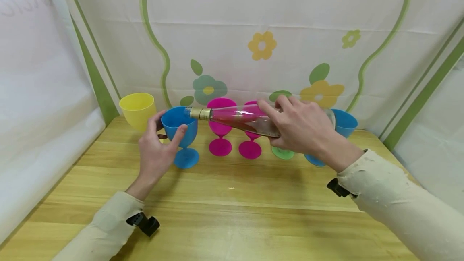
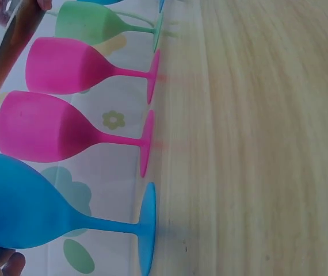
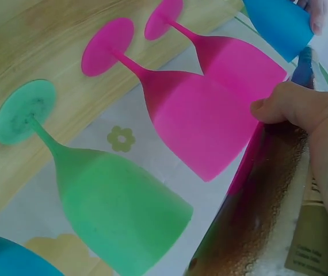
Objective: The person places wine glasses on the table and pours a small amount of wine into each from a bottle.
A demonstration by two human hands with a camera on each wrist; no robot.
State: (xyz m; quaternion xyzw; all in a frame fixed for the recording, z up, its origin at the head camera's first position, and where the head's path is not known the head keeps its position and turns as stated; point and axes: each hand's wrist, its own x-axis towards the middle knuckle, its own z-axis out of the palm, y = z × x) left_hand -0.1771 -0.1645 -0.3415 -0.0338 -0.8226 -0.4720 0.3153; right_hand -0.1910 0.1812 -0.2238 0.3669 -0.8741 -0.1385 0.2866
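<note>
My left hand (image 1: 159,148) holds the bowl of a blue goblet (image 1: 185,134), its thumb on the near side and fingers behind. The goblet's foot rests on the wooden table. A clear glass bottle (image 1: 246,119) with a gold neck band lies nearly level in my right hand (image 1: 302,126), which grips its body from above. Its mouth is at the goblet's right rim, pointing left. Brown liquid with bubbles shows inside the bottle in the right wrist view, along with a gold label (image 3: 313,247). Part of the bottle's body is hidden by the right hand.
Two pink goblets (image 1: 220,147) (image 1: 250,150), a green goblet (image 3: 118,201) and another blue goblet (image 1: 344,122) stand in a row behind the bottle. A yellow goblet (image 1: 137,110) stands at the left. Behind them hangs a flowered cloth (image 1: 232,51); the wooden table (image 1: 232,220) extends toward me.
</note>
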